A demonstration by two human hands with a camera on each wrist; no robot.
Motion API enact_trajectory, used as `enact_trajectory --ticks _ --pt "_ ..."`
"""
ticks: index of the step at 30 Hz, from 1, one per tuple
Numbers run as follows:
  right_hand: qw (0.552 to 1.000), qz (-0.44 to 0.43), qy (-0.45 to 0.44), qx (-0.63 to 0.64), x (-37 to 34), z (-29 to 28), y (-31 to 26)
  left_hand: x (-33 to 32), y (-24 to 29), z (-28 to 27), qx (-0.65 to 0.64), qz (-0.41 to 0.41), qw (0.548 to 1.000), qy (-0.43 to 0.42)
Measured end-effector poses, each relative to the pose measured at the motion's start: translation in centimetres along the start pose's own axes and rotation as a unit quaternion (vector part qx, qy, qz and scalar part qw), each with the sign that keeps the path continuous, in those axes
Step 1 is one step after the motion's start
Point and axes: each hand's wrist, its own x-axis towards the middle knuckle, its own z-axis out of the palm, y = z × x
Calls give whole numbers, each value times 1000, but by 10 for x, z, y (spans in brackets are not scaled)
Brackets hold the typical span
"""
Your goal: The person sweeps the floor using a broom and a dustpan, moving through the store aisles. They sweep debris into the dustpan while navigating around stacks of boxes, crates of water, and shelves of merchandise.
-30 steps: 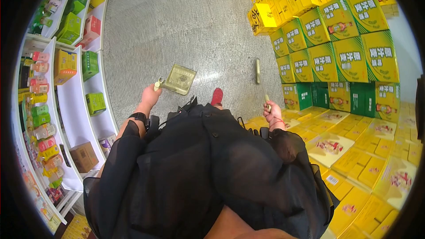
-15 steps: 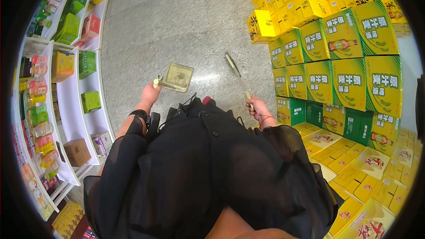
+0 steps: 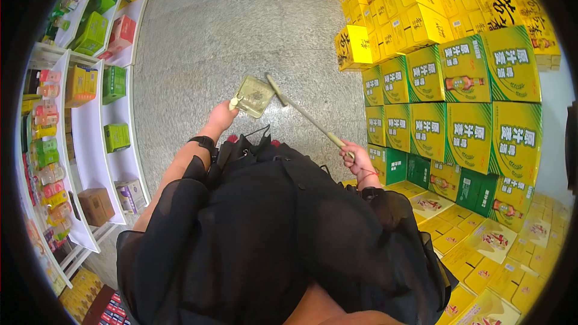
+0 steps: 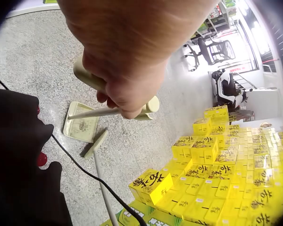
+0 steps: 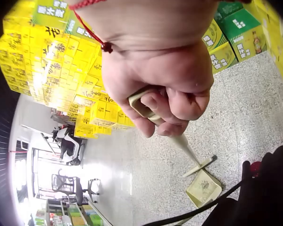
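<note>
A long-handled dustpan [image 3: 255, 97] rests on the speckled floor in front of the person, its tray pale yellow-green. The left hand [image 3: 222, 115] grips the top of its handle, fingers curled round it, as the left wrist view [image 4: 125, 77] also shows. In the right hand [image 3: 356, 157] is the end of a broom handle [image 3: 316, 126], which slants away to the left. The broom head [image 3: 277, 89] lies at the right edge of the tray; whether they touch I cannot tell. The right wrist view shows the right fingers [image 5: 167, 110] curled round the handle.
White shelves [image 3: 123, 144] with bottles and boxes line the left side. Stacked yellow cartons [image 3: 421, 24] and green-yellow cartons [image 3: 466, 129] stand along the right. A black cord [image 4: 80, 167] hangs near the body. A scooter [image 4: 228, 89] and a chair [image 4: 217, 51] stand farther off.
The broom head has swung left from the floor on the right to the dustpan's edge. The dustpan and left hand have shifted slightly right. Both hands keep their grip.
</note>
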Motion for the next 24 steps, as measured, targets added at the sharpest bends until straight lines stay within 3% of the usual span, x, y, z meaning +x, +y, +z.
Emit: enact_trajectory --ticks 3,9,14,19,22,24 --pt "1000 -9 5 -7 1 -4 -13 12 -3 -8 -21 4 1000 2" --pt "993 -33 112 -15 39 22 -42 49 -31 -31 -42 38 998 -17" --pt "979 -18 163 118 112 74 -58 78 -50 -80 -10 31 999 -33" --pt "991 18 115 58 127 166 -79 109 -94 -114 -56 24 998 3" --pt "995 16 18 -97 125 219 -92 124 -116 -136 -45 7 999 11" --pt "992 11 18 -128 121 257 -100 132 -130 -149 -56 1 998 17"
